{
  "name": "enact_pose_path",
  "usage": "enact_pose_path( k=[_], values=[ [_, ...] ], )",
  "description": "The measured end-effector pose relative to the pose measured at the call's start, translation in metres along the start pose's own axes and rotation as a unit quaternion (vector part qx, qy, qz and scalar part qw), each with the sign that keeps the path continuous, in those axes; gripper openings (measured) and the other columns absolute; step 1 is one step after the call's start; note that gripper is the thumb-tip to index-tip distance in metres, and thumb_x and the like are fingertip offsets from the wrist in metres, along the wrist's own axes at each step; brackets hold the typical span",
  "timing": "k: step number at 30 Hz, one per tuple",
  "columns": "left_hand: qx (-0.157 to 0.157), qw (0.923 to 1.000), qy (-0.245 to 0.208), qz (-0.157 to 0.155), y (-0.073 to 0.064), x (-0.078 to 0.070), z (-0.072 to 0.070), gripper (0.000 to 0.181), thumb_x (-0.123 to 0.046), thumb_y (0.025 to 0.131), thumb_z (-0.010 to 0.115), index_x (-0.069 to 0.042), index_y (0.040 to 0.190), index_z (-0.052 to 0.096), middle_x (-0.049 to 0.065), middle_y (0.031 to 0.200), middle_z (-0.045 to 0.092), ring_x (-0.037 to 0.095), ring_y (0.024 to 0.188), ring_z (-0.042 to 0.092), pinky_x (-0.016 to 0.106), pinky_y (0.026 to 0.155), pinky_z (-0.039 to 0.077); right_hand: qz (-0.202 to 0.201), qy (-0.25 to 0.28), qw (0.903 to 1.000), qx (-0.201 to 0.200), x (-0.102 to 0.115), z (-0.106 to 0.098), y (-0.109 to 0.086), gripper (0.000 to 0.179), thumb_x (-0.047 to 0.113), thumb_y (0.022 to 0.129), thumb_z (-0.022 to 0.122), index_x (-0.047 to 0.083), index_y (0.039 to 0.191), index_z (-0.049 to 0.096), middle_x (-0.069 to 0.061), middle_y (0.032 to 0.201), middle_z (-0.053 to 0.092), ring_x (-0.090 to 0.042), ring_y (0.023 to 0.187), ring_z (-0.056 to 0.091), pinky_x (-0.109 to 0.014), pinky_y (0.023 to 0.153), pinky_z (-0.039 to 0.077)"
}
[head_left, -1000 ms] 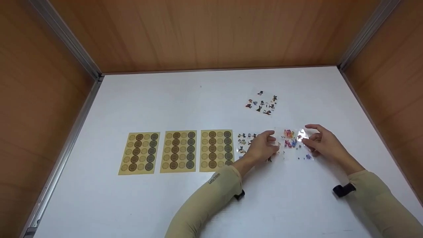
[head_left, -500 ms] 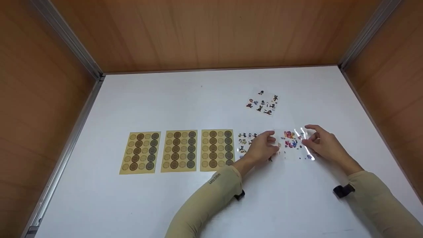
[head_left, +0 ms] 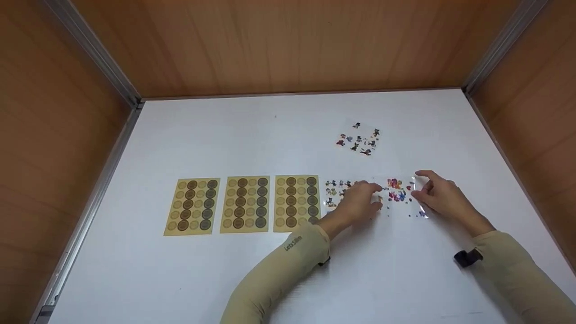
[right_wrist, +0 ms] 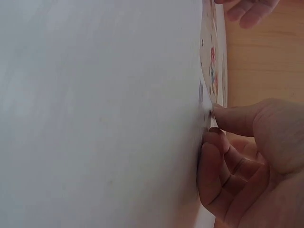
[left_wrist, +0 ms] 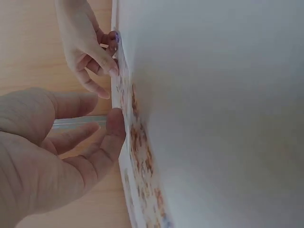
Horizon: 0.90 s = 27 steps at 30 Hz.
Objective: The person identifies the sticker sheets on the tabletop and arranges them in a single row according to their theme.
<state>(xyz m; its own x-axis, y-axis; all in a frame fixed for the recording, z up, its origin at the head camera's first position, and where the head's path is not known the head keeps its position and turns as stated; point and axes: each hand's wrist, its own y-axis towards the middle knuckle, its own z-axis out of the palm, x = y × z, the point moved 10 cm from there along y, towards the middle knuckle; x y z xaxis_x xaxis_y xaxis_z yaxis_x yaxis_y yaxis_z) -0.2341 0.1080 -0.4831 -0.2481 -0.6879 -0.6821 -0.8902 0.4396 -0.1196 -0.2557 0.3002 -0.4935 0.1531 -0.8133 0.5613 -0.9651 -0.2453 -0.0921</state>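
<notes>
A clear sticker sheet (head_left: 397, 195) with small colourful figures lies at the right end of a row on the white table. My right hand (head_left: 445, 195) pinches its right edge; in the right wrist view the thumb (right_wrist: 235, 118) is over the edge and curled fingers are beneath, the edge slightly raised. My left hand (head_left: 357, 204) is at the sheet's left side, over a neighbouring clear sticker sheet (head_left: 332, 191) that it partly covers. In the left wrist view its thumb stands apart from the fingers, and a fingertip (left_wrist: 116, 121) is right at the sheet surface.
Left of the hands, three tan sheets of round stickers (head_left: 191, 207), (head_left: 245, 204), (head_left: 296, 202) lie side by side. Another clear sticker sheet (head_left: 358, 138) lies tilted farther back. Wooden panels (head_left: 288, 45) enclose the table's back and sides.
The left hand's fingers have shifted slightly, reaching a little more to the right. Glare on the pinched sheet has narrowed toward its right edge. The right hand has stayed nearly in place.
</notes>
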Motion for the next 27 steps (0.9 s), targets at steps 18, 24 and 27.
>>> enact_pose_path(
  k=[18, 24, 27],
  values=[
    [0.085, 0.9635, 0.254, 0.009, -0.012, -0.002, 0.017, 0.050, -0.039, 0.097, 0.069, -0.021, 0.142, 0.061, 0.009, 0.147, 0.050, 0.029, 0.137, 0.042, 0.047, 0.110, 0.042, -0.002, -0.032, 0.9988, 0.035, 0.002, 0.000, -0.002, 0.055, 0.026, 0.096, 0.073, -0.001, 0.140, 0.054, -0.010, 0.097, 0.064, -0.024, 0.082, 0.058, -0.034, 0.067, 0.053],
    [0.089, 0.9642, 0.250, 0.006, -0.013, -0.002, 0.017, 0.051, -0.040, 0.097, 0.068, -0.020, 0.143, 0.059, 0.008, 0.146, 0.050, 0.028, 0.136, 0.043, 0.046, 0.111, 0.042, -0.030, -0.066, 0.9945, 0.075, 0.003, 0.003, -0.001, 0.066, 0.039, 0.093, 0.075, 0.006, 0.146, 0.054, -0.020, 0.147, 0.046, -0.043, 0.138, 0.037, -0.065, 0.110, 0.035],
    [0.090, 0.9628, 0.255, 0.003, -0.012, 0.000, 0.016, 0.052, -0.041, 0.097, 0.067, -0.020, 0.144, 0.058, 0.007, 0.147, 0.049, 0.028, 0.138, 0.041, 0.046, 0.112, 0.040, -0.041, -0.075, 0.9919, 0.094, 0.003, 0.007, 0.001, 0.069, 0.042, 0.092, 0.075, 0.006, 0.147, 0.052, -0.020, 0.155, 0.039, -0.046, 0.144, 0.029, -0.068, 0.113, 0.029]
  ],
)
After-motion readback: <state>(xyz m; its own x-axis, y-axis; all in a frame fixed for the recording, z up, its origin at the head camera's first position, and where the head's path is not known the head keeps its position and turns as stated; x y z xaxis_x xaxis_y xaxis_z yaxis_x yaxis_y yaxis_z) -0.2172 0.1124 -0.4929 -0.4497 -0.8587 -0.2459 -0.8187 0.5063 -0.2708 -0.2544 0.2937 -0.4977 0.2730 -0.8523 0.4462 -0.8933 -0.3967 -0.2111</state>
